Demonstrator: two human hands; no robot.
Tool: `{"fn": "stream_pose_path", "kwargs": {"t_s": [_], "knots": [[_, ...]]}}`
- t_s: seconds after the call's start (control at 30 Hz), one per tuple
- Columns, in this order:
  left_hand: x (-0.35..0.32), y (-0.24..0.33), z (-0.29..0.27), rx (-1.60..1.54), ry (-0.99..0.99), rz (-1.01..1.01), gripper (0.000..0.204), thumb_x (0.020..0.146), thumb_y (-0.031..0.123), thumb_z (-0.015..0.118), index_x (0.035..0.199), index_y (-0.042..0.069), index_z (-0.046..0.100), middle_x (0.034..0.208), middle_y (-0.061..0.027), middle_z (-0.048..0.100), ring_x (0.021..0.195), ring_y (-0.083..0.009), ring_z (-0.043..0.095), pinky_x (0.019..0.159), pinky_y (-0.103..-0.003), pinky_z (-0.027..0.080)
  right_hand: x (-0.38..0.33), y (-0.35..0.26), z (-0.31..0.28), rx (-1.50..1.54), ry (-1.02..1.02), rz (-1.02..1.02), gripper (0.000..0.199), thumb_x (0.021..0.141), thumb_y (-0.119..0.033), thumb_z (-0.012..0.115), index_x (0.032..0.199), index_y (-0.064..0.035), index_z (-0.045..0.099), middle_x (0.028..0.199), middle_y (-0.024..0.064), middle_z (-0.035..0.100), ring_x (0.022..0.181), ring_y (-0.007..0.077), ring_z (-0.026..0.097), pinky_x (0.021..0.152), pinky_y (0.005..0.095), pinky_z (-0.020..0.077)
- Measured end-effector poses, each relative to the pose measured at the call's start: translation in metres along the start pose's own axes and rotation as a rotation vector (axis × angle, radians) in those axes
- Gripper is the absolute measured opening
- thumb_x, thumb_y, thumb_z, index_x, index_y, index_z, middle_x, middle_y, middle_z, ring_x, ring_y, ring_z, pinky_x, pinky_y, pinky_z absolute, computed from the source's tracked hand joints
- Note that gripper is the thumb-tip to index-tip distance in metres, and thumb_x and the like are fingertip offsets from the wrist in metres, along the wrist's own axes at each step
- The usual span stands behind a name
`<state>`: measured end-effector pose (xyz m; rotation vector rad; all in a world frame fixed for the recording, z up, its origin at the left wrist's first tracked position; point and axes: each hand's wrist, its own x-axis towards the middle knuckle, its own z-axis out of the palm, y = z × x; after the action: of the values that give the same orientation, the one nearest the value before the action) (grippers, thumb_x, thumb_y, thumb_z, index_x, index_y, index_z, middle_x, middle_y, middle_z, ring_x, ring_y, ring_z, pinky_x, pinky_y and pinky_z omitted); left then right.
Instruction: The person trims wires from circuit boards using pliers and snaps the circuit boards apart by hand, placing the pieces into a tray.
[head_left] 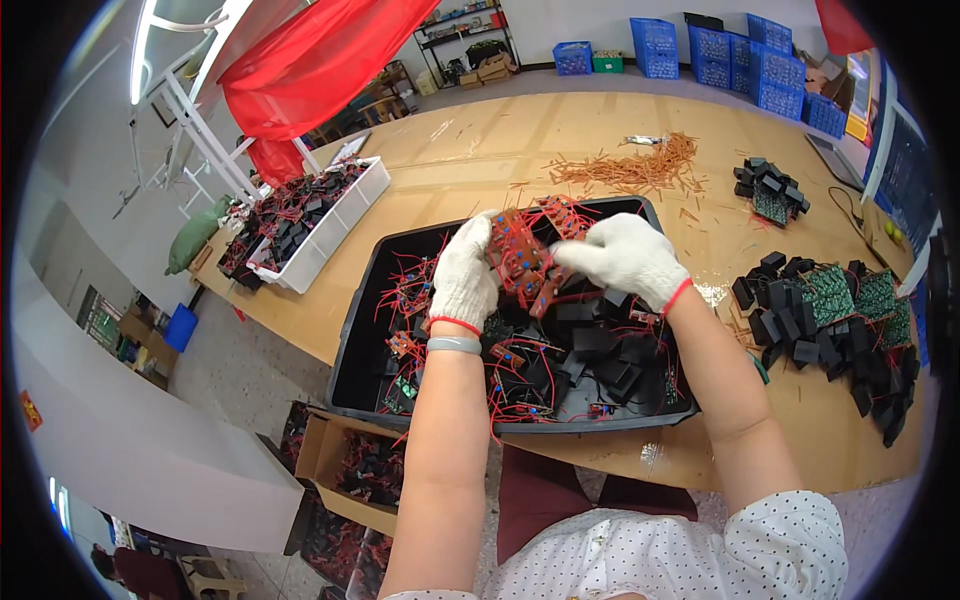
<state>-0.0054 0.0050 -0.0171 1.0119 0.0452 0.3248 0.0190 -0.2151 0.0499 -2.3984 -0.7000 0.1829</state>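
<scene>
Above a black plastic bin (pixel 345 372), my left hand (pixel 465 275) in a white knitted glove grips a brown circuit board panel (pixel 517 252) dotted with blue parts and trailing red wires. My gloved right hand (pixel 632 260) is closed at the panel's right edge, its fingertips slightly blurred. What exactly those fingers pinch is hard to make out. Under both hands, the bin holds black box-shaped parts (pixel 610 350), small brown boards (pixel 508 356) and tangled red wires. Another brown board (pixel 565 215) shows behind my right fingers.
Thin brown strips (pixel 640 170) lie heaped on the table (pixel 450 150) beyond the bin. Green boards with black parts (pixel 825 300) sit at the right. A white crate (pixel 330 232) of wired parts stands left; an open carton (pixel 350 470) is below the table edge.
</scene>
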Motion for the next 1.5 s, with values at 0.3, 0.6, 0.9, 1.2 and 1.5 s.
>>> {"fn": "stream_pose_path", "kwargs": {"t_s": [0.3, 0.6, 0.9, 1.2, 1.5], "knots": [[-0.009, 0.019, 0.005, 0.843, 0.283, -0.004, 0.036, 0.087, 0.020, 0.058, 0.120, 0.006, 0.058, 0.107, -0.0098, 0.064, 0.095, -0.0214, 0.062, 0.084, -0.030, 0.049, 0.000, -0.008, 0.012, -0.288, -0.068, -0.017, 0.037, 0.083, -0.035, 0.066, 0.067, -0.0022, 0.067, 0.066, 0.0079, 0.066, 0.060, 0.0167, 0.062, 0.057, 0.0281, 0.0483], [-0.010, 0.023, 0.015, 0.752, 0.018, 0.329, 0.040, 0.086, 0.018, 0.055, 0.124, 0.007, 0.057, 0.102, -0.0125, 0.066, 0.096, -0.0187, 0.061, 0.089, -0.031, 0.045, 0.018, 0.015, 0.033, 0.182, 0.378, -0.211, 0.036, 0.082, -0.034, 0.066, 0.101, -0.0036, 0.066, 0.089, 0.0147, 0.069, 0.084, 0.0263, 0.068, 0.075, 0.0337, 0.0524], [-0.020, 0.029, 0.032, 1.128, 0.107, 0.201, 0.044, 0.089, 0.046, 0.054, 0.101, 0.004, 0.065, 0.085, -0.0149, 0.067, 0.079, -0.0245, 0.061, 0.073, -0.036, 0.047, 0.028, -0.009, 0.052, -0.304, -0.087, -0.285, 0.051, 0.085, -0.052, 0.052, 0.095, -0.0034, 0.064, 0.089, 0.0179, 0.067, 0.084, 0.0339, 0.066, 0.075, 0.0422, 0.0519], [-0.012, 0.021, 0.019, 1.277, 0.379, 0.350, 0.050, 0.086, 0.048, 0.060, 0.067, 0.001, 0.063, 0.057, -0.0064, 0.056, 0.055, -0.0167, 0.051, 0.056, -0.033, 0.039, 0.020, -0.020, 0.057, -0.348, -0.142, -0.316, 0.047, 0.089, -0.048, 0.049, 0.081, -0.0045, 0.064, 0.078, 0.0175, 0.066, 0.076, 0.0351, 0.065, 0.068, 0.0435, 0.0521], [-0.016, 0.017, 0.021, 0.805, 0.167, 0.306, 0.041, 0.082, 0.035, 0.068, 0.060, 0.002, 0.060, 0.049, 0.0005, 0.047, 0.047, -0.0075, 0.040, 0.047, -0.029, 0.031, 0.011, -0.014, 0.061, -0.486, 0.027, -0.732, 0.050, 0.089, -0.047, 0.048, 0.064, -0.0062, 0.061, 0.060, 0.0150, 0.061, 0.056, 0.0332, 0.063, 0.053, 0.0430, 0.0505]]}}
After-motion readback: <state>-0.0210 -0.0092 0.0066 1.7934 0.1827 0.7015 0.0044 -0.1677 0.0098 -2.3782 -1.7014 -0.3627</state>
